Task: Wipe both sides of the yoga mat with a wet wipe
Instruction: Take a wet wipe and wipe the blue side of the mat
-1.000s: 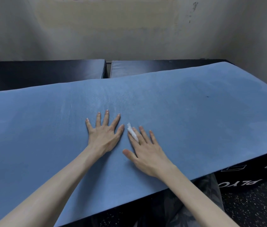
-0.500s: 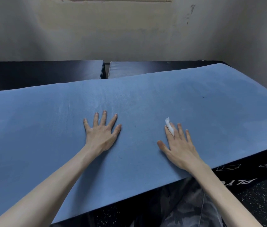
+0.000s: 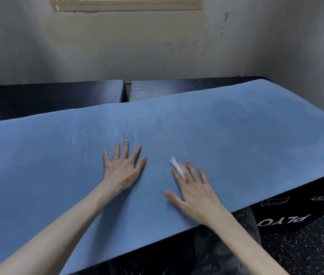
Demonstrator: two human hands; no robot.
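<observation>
Yoga mat (image 3: 216, 139), a long blue foam sheet with a faintly textured surface, lies spread flat across the top of a black padded plyo box (image 3: 296, 213), whose near right side shows white outline drawings and upside-down white lettering. The mat runs from the near left to the far right, and its near edge overhangs the box slightly.

The left hand (image 3: 122, 168) rests palm down on the mat near its middle, released, with all fingers straight and spread. Just to its right, apart from it, the right hand (image 3: 194, 192) also lies flat on the mat, fingers extended and thumb splayed out to the left. A small white wet wipe (image 3: 178, 168), crumpled into a narrow strip, sits tucked between the index and middle fingers of the right hand, its far end poking out past the fingertips. The fingers stay straight over it, pressing it against the mat rather than curling round it.

Beyond the mat, two more black padded boxes (image 3: 57, 96) stand side by side against a stained, pale plaster wall (image 3: 157, 46), with a narrow gap between them. A cream window frame (image 3: 127, 5) crosses the top of the wall. At near right, black rubber flooring (image 3: 306, 249) with white speckles shows below the box, and dark patterned trousers (image 3: 226, 255) appear beneath the mat's edge.
</observation>
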